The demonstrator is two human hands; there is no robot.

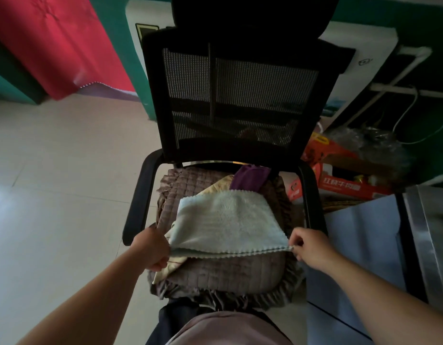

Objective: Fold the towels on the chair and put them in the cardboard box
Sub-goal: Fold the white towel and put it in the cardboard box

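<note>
— Where's the box from where you stand?

— Past the right hand (312, 247), beyond the chair's arm: a red cardboard box (349, 180) on the floor with its flaps up. Something small and shiny sits inside, too dim to name. No towel in it that I can see.

— And the towels?

— All on the chair (230, 100). The pale blue towel (225, 220) lies between the two hands, on top of a cream towel (215, 186) and a purple towel (250, 176) farther off, toward the backrest. Under them is a quilted brown seat cover (230, 272).

— What are the hands doing?

— The right pinches the blue towel's near corner between thumb and fingertips. The left hand (152, 249) is curled closed on the opposite near corner. The scalloped near edge runs taut between them, lifted just off the cover.

— Room to move?

— Bare tiled floor (53, 195) opens beyond the left hand. Close by the right forearm stands a blue-grey panel (359, 245), so that side is tight.
</note>
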